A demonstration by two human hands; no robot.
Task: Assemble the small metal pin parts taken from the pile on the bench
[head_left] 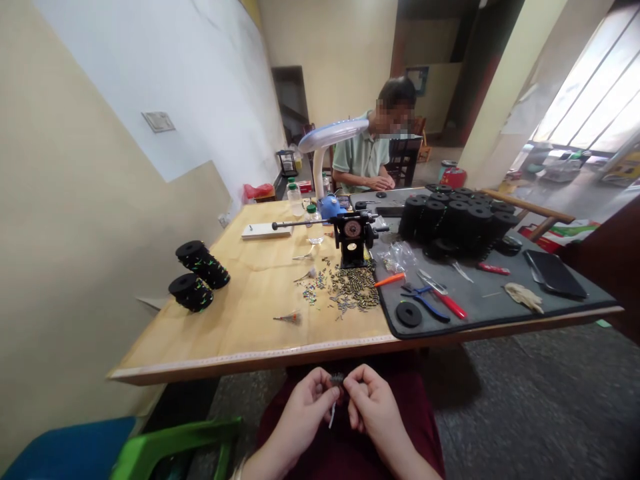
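Both hands are close together over my lap, below the table's front edge. My left hand (pixel 311 408) pinches a small dark, bristly item (pixel 337 379), and a thin whitish strand (pixel 332 416) hangs down beside its thumb. My right hand (pixel 371 399) has its thumb and index finger closed on the other side of the same dark item. The item is too small to make out clearly. Beyond the hands, many small metallic pieces (pixel 354 288) lie in a pile on the wooden table (pixel 220 333).
A black winding device (pixel 352 240) stands behind the pile, near a lamp (pixel 334 133). Black foam rolls stand at left (pixel 191 293) and right (pixel 465 223). Pliers (pixel 427 303) and an orange tool (pixel 390 279) lie on a grey mat (pixel 480 300). A person (pixel 363 157) sits across the table.
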